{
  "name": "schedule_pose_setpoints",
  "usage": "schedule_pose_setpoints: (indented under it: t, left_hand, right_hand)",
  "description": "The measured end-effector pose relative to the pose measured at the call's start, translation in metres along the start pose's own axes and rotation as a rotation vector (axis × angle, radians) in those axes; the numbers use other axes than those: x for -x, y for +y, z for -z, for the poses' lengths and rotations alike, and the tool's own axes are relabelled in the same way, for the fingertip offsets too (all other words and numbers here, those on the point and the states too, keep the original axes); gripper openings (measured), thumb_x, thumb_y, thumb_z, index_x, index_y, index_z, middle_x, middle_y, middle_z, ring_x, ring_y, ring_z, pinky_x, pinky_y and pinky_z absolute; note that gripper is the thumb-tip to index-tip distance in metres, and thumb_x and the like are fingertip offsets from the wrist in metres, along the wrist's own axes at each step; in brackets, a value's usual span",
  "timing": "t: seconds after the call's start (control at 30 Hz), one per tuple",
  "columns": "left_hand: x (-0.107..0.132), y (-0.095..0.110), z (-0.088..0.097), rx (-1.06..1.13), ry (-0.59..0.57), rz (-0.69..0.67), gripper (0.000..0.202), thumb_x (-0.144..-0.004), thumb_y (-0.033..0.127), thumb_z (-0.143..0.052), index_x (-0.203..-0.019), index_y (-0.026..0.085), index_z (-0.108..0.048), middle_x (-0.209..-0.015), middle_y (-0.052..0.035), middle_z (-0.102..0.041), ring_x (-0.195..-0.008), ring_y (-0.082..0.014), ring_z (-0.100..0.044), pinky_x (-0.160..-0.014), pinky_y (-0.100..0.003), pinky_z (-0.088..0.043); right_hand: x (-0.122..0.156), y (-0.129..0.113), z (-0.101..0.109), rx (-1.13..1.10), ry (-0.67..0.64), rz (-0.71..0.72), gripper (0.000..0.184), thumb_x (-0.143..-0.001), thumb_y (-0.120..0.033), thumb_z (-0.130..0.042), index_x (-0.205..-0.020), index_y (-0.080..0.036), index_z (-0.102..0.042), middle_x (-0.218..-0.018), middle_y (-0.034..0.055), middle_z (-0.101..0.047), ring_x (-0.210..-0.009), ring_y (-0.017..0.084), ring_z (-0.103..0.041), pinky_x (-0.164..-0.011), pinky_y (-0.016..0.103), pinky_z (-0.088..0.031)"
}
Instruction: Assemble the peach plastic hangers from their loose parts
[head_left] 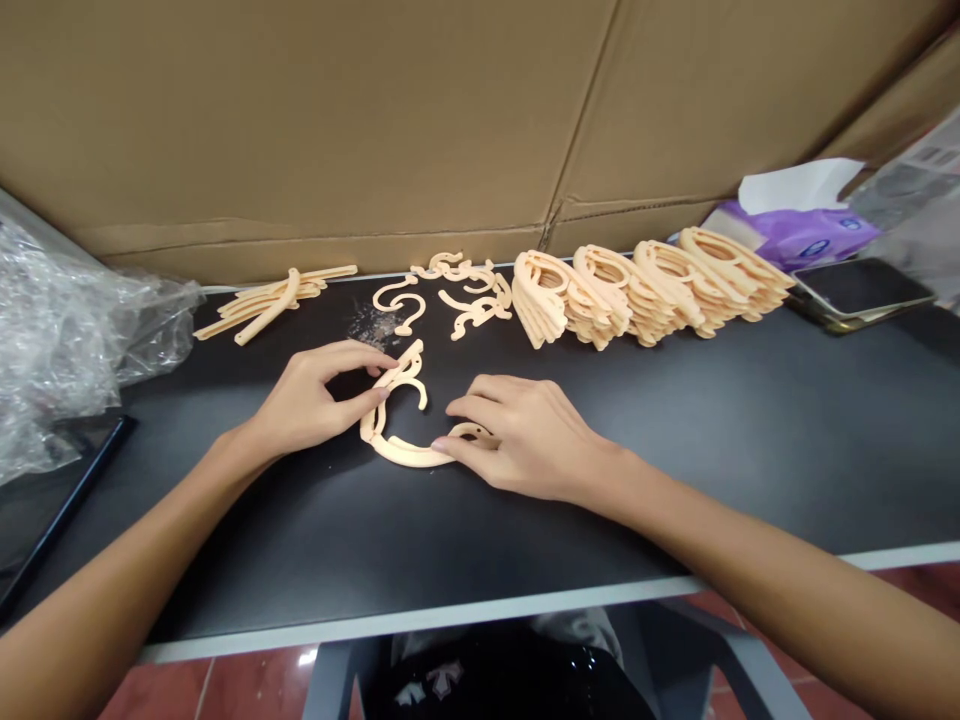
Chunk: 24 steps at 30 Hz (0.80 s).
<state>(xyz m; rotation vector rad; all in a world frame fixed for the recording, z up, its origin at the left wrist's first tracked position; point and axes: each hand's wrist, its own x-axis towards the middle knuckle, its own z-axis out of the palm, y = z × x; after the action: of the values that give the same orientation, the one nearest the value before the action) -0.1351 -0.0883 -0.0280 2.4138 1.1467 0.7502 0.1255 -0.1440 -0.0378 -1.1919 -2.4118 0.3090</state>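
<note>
Black tabletop (420, 560) with a grey edge, both forearms reaching across it. Left hand (319, 395) in a narrow pinch, fingertips (386, 393) gripping the upper, hooked end of a flat peach plastic hook piece (401, 452). Right hand (529, 440) curved low over the same piece, thumb and fingers closed on its other end. Piece flat on the black surface between the two hands, its long curve bowed toward the person. Just past the left hand's fingertips, a scatter of loose peach hook pieces (397, 305) beside a patch of pale debris (371, 325). Ahead of the right hand, upright rows of stacked peach pieces (652, 290) running toward the right. Up and left of the left hand, a bundle of peach strips (270, 302), with crumpled clear plastic wrap (67, 340) farther left. Well beyond the right hand, a smartphone (859, 290) lying face up beside a purple tissue pack (795, 225). Farthest of all, a brown cardboard sheet (300, 120) behind the table
</note>
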Motion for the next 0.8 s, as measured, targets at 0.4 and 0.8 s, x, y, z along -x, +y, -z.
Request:
schedule_pose_setpoints:
  t: [0.4, 0.8]
  left_hand:
    - [-0.002, 0.0, 0.001, -0.101, -0.04, 0.139, 0.037, -0.084, 0.05, -0.066, -0.104, 0.021, -0.076, -0.104, -0.0058, -0.075, -0.1, -0.0254, -0.064, -0.093, -0.04, -0.049]
    - [-0.003, 0.01, -0.005, -0.027, -0.066, 0.249, 0.04, -0.075, 0.051, -0.073, -0.105, 0.024, -0.078, -0.094, -0.0028, -0.074, -0.095, -0.025, -0.061, -0.092, -0.04, -0.046]
  right_hand:
    - [-0.005, 0.001, 0.03, 0.021, -0.141, -0.116, 0.027, -0.078, -0.038, -0.067, -0.096, -0.021, -0.076, -0.086, 0.002, -0.071, -0.074, 0.017, -0.059, -0.063, 0.03, -0.034]
    - [-0.005, 0.004, 0.017, -0.157, -0.155, 0.085, 0.017, -0.089, -0.024, -0.064, -0.091, -0.017, -0.079, -0.084, 0.0048, -0.067, -0.082, 0.018, -0.057, -0.08, 0.032, -0.044]
